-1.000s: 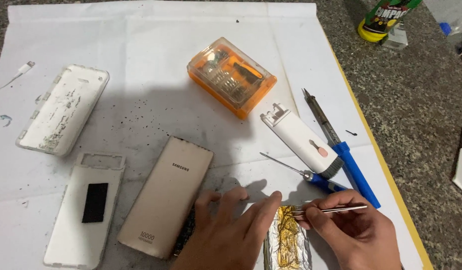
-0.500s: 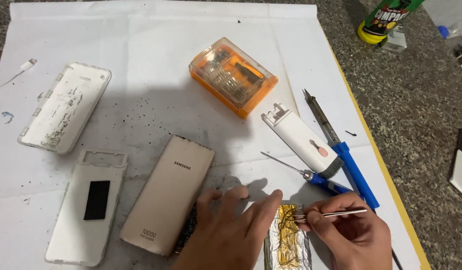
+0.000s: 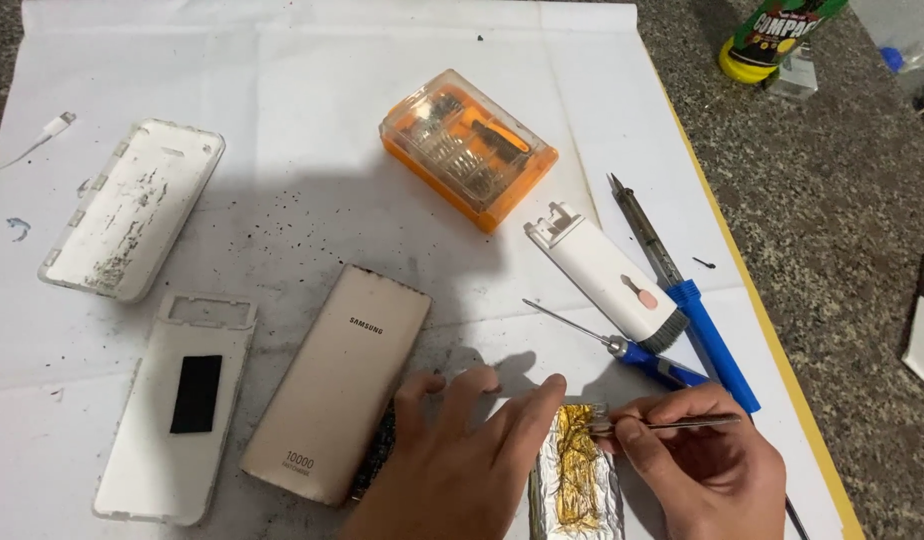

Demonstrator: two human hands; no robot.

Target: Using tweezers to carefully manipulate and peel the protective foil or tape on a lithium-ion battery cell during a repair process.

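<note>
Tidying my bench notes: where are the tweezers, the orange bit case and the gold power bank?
tweezers (image 3: 682, 424), head view, middle of the shaft.
orange bit case (image 3: 469, 160), head view, clear lid.
gold power bank (image 3: 340, 380), head view, flat top face.

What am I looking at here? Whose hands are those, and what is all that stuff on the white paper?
This picture comes from a camera worn on a person's head, so you look down at the hands just as that person does. The left hand rests flat beside a silver foil-wrapped pack with yellowish strips on it. The right hand holds thin metal tweezers, with the tips at the top of that pack. Everything lies on a white paper sheet spread over a speckled stone counter. On the sheet you can see a gold power bank shell, two white plastic covers, an orange box of screwdriver bits, a white stick-shaped tool, a blue-handled soldering iron and a small blue screwdriver. A green and yellow can stands on the counter at the far corner.
</note>
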